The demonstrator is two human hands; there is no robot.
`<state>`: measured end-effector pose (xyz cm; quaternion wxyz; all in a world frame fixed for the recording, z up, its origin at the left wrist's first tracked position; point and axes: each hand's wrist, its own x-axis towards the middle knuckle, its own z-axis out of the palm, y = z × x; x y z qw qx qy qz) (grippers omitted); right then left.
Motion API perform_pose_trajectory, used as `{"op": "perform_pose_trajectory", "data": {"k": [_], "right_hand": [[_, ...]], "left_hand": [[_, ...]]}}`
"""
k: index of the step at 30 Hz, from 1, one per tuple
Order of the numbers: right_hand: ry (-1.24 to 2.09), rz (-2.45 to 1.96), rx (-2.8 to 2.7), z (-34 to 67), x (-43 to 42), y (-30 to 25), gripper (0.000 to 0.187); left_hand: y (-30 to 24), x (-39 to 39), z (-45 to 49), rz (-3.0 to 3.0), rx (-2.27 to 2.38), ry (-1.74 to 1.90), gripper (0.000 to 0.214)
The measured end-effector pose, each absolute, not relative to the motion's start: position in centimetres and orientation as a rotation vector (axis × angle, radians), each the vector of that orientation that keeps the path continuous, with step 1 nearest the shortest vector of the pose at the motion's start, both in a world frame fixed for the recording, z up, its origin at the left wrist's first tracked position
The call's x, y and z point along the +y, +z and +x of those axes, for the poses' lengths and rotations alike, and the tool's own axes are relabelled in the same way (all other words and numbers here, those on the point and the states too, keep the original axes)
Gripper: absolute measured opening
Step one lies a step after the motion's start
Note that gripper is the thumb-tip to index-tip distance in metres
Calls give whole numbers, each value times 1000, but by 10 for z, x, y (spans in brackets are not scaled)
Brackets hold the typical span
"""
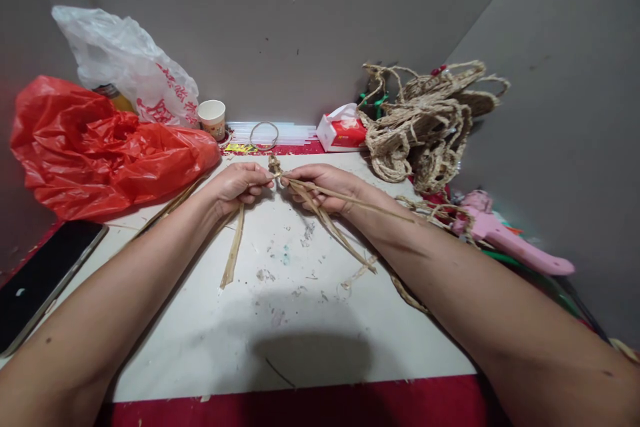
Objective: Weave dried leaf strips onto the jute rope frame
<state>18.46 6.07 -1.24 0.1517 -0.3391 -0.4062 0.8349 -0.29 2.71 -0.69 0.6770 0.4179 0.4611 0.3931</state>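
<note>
My left hand [240, 185] and my right hand [323, 185] meet over the middle of a white board [280, 320], fingers pinched on a small braid of dried straw [275, 165]. The braided end sticks up between the two hands. Loose straw strands [340, 230] trail from my right hand toward me across the wrist. Another flat strand [233, 253] hangs down from my left hand onto the board.
A red plastic bag [100, 147] and a white plastic bag [130, 67] lie at the left, with a paper cup [213, 118] behind. A phone [45, 273] lies at near left. A tissue pack [343, 130], woven straw pieces [430, 123] and a pink glue gun [505, 237] are at right.
</note>
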Motion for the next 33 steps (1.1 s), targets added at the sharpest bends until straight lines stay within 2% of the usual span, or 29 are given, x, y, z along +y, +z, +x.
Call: {"op": "perform_pose_trajectory", "data": {"k": [12, 24, 29, 33], "right_hand": [[2245, -1015, -1426, 183, 51, -7, 21], [1997, -1204, -1530, 173, 44, -4, 21], [1956, -1220, -1546, 170, 42, -3, 20], [1952, -1230, -1561, 170, 41, -1, 22]], "left_hand": [[-5, 28, -3, 1041, 1084, 851, 12], [-11, 26, 0, 1139, 1176, 968, 11], [-6, 22, 6, 1359, 1350, 1103, 11], [0, 16, 11, 1385, 1453, 1031, 16]]}}
